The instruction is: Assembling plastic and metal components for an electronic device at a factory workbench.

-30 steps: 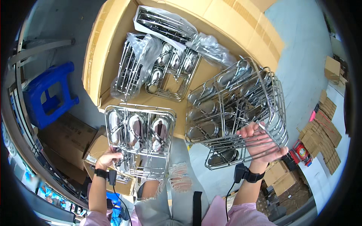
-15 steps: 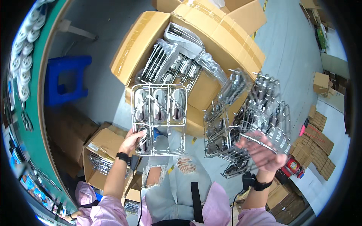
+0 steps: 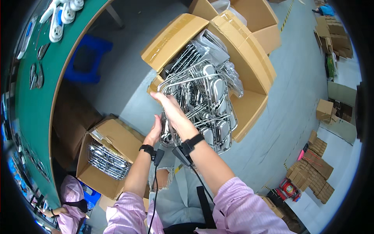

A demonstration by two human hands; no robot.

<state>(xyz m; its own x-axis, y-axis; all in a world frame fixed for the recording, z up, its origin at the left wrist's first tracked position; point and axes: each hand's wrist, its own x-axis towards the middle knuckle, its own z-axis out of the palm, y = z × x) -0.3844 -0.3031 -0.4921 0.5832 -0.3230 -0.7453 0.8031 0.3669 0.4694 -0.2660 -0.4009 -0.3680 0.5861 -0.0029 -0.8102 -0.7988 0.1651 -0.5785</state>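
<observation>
A bundle of chrome wire racks (image 3: 224, 113) with shiny oval metal pieces set in them is before me, in front of the large open carton (image 3: 253, 93) and partly over it. Both my hands are at the bundle's left side. My left hand (image 3: 155, 132) holds the lower left edge, thumb up, its other fingers mostly hidden. Higher up, my right hand (image 3: 173, 111) reaches across and grips the left edge; some of its fingers are lost among the wires. Inside the carton lie more wire racks (image 3: 186, 58), some in clear plastic wrap (image 3: 210, 48).
A smaller carton (image 3: 87, 169) with wire racks stands at lower left. The green table (image 3: 35, 117) runs along the left, white handled items (image 3: 56, 27) on it, a blue stool (image 3: 87, 58) beside it. Another person's pink sleeve (image 3: 72, 191) shows at lower left; stacked cardboard (image 3: 311, 171) lies right.
My right hand has come leftward with its cluster of racks, which now lies together with my left hand's rack in one bundle. The view has shifted too.
</observation>
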